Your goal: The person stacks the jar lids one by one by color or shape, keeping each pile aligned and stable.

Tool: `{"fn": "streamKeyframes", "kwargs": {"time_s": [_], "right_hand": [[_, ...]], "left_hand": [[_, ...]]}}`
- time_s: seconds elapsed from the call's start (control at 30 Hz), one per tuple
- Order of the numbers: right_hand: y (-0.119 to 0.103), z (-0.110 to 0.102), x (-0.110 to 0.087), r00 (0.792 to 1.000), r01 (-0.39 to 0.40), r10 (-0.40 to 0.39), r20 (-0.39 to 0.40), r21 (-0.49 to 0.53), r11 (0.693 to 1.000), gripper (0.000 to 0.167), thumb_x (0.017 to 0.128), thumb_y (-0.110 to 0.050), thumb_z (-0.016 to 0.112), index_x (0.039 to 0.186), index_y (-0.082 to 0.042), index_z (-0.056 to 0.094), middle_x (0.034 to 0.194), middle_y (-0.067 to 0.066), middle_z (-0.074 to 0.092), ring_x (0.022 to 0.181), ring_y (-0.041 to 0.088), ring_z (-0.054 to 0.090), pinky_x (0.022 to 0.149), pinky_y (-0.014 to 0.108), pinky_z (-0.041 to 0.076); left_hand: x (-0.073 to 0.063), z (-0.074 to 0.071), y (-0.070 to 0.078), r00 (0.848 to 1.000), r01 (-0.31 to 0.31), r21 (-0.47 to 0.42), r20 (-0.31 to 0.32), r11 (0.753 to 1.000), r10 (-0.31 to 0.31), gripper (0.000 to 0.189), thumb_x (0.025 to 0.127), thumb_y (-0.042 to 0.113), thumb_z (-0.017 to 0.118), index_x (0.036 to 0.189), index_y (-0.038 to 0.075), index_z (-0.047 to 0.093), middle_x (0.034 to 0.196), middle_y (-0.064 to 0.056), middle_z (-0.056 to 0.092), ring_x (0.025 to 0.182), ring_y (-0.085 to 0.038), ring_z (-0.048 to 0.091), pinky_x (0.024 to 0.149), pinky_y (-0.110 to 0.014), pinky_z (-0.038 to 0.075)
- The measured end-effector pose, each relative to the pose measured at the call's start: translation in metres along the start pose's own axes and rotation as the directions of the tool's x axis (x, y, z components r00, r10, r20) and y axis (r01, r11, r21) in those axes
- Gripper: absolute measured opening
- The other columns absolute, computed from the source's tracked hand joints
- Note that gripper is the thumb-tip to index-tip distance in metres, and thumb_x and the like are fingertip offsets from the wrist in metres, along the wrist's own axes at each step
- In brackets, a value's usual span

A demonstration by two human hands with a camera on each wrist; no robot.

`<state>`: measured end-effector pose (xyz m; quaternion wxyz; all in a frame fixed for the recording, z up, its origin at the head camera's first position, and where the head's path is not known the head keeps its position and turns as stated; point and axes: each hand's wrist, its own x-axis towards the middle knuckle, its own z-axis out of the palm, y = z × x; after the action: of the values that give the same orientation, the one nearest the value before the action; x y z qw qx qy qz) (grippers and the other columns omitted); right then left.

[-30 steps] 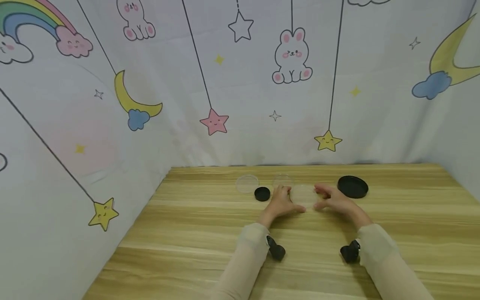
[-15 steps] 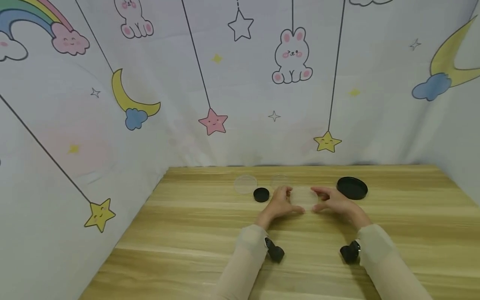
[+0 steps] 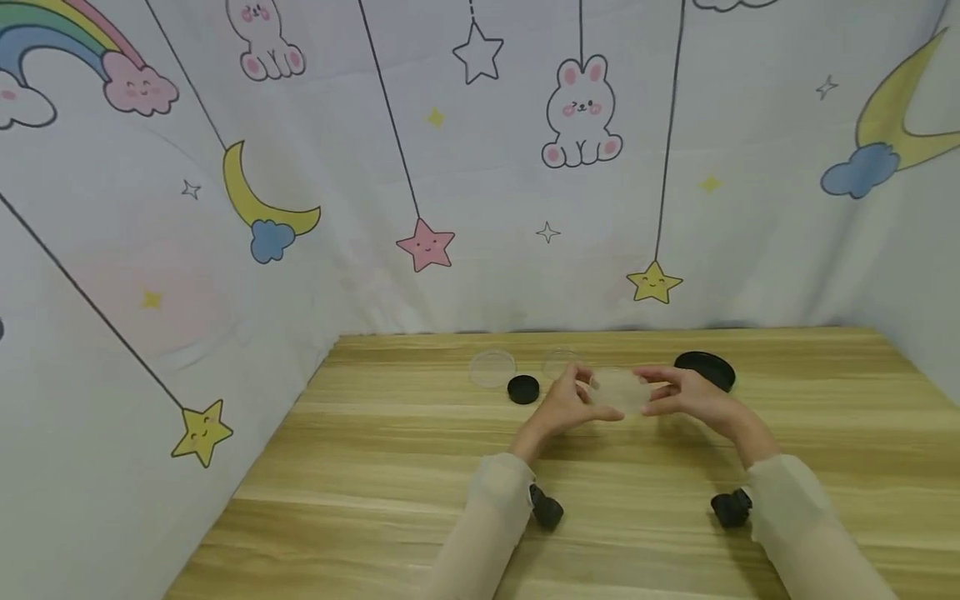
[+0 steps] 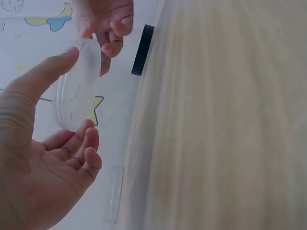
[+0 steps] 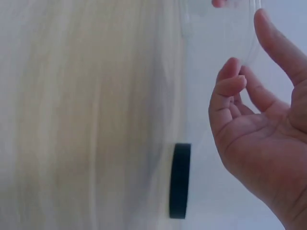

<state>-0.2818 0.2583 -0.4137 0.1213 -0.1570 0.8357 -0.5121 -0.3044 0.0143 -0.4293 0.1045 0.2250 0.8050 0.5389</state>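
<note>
Both bare hands hold a clear, round, shallow plastic dish (image 3: 618, 392) between them, raised off the light wood-grain table (image 3: 375, 483). The left hand (image 3: 564, 404) grips its left side, thumb toward the person and curled fingers round the far edge — the left wrist view shows the thumb against the rim. The right hand (image 3: 697, 397) pinches the opposite side between thumb and fingers. Just beyond the left hand, and partly hidden by it, lies a thin, clear round disc (image 3: 561, 359). Left of that hand sit a small, black, round lid-like piece (image 3: 523, 389) and, touching or nearly touching it, a second clear, flat round disc (image 3: 492, 368). A larger, black, round shallow lid (image 3: 707, 369) rests behind the right hand, which covers part of it. Pale cream sleeves (image 3: 483, 533) clothe both forearms, with a small black device (image 3: 548, 508) at each wrist. Behind the table hangs a white cloth backdrop (image 3: 502, 175) printed with rabbits, stars and moons.
</note>
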Motion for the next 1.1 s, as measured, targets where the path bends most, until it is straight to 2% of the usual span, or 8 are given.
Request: {"fn": "streamKeyframes", "kwargs": {"time_s": [0.13,0.3,0.47,0.53,0.67,0.7,0.8,1.1], "right_hand": [[-0.006,-0.007,-0.012,1.000,-0.004,0.004,0.019,-0.005,1.000,0.074,0.090,-0.013,0.074,0.151,0.006,0.036,0.150,0.033,0.036,0.119,0.040,0.053,0.092,0.044,0.049],[-0.006,-0.012,-0.032,0.999,-0.014,0.015,0.052,-0.025,1.000,0.078,0.088,-0.013,0.076,0.150,0.008,0.034,0.146,0.035,0.037,0.108,0.030,0.058,0.087,0.039,0.049],[-0.004,-0.015,-0.041,0.997,-0.003,0.005,0.083,-0.020,1.000,0.081,0.089,-0.012,0.074,0.153,0.008,0.028,0.140,0.034,0.040,0.098,0.018,0.056,0.084,0.033,0.046],[-0.001,-0.014,-0.043,0.996,0.004,-0.003,0.093,-0.013,1.000,0.079,0.090,-0.013,0.074,0.152,0.008,0.031,0.130,0.030,0.048,0.097,0.014,0.054,0.083,0.030,0.045],[0.010,-0.006,-0.046,0.990,0.011,-0.019,0.137,0.061,0.998,0.072,0.091,-0.011,0.072,0.150,0.009,0.035,0.121,0.016,0.054,0.097,0.013,0.053,0.080,0.029,0.047],[0.012,-0.004,-0.046,0.989,0.012,-0.024,0.148,0.080,0.997,0.072,0.092,-0.011,0.072,0.149,0.010,0.034,0.117,0.015,0.055,0.096,0.013,0.054,0.079,0.029,0.048],[0.020,0.000,-0.045,0.984,0.016,-0.040,0.173,0.136,0.991,0.072,0.091,-0.007,0.071,0.148,0.013,0.032,0.119,0.016,0.055,0.095,0.015,0.055,0.078,0.030,0.049],[0.032,-0.001,-0.040,0.980,0.063,-0.085,0.180,0.125,0.990,0.074,0.088,-0.006,0.075,0.144,0.017,0.032,0.104,0.012,0.051,0.090,0.015,0.050,0.077,0.026,0.045]], "left_hand": [[-0.003,0.006,0.006,1.000,-0.020,0.036,0.022,0.999,0.019,0.057,0.075,0.023,0.089,0.112,0.007,0.049,0.105,0.003,0.052,0.083,-0.008,0.052,0.070,-0.023,0.045],[-0.007,0.019,0.010,0.996,-0.052,0.038,0.069,0.998,0.049,0.056,0.071,0.019,0.092,0.098,0.012,0.044,0.091,0.005,0.049,0.076,-0.005,0.046,0.067,-0.020,0.041],[-0.008,0.024,0.010,0.992,-0.066,0.006,0.110,0.998,0.065,0.055,0.072,0.015,0.091,0.096,0.012,0.042,0.085,0.006,0.047,0.073,-0.004,0.044,0.066,-0.019,0.040],[-0.009,0.025,0.008,0.990,-0.076,0.004,0.123,0.997,0.075,0.054,0.073,0.014,0.090,0.096,0.012,0.041,0.084,0.006,0.046,0.073,-0.004,0.043,0.066,-0.019,0.040],[-0.016,0.027,0.002,0.988,-0.056,0.025,0.145,0.998,0.051,0.053,0.073,0.015,0.091,0.095,0.012,0.042,0.086,0.005,0.048,0.072,-0.004,0.045,0.065,-0.019,0.041],[-0.017,0.028,0.001,0.988,-0.048,0.028,0.149,0.998,0.044,0.053,0.073,0.015,0.091,0.095,0.012,0.042,0.086,0.004,0.048,0.072,-0.004,0.046,0.065,-0.019,0.041],[-0.022,0.030,-0.005,0.988,-0.023,0.025,0.154,0.999,0.019,0.054,0.072,0.016,0.092,0.095,0.012,0.043,0.087,0.003,0.050,0.072,-0.004,0.047,0.064,-0.019,0.042],[-0.020,0.037,-0.012,0.990,-0.042,0.022,0.137,0.999,0.039,0.055,0.070,0.015,0.093,0.097,0.012,0.045,0.084,0.006,0.047,0.073,-0.002,0.045,0.066,-0.018,0.041]]}}
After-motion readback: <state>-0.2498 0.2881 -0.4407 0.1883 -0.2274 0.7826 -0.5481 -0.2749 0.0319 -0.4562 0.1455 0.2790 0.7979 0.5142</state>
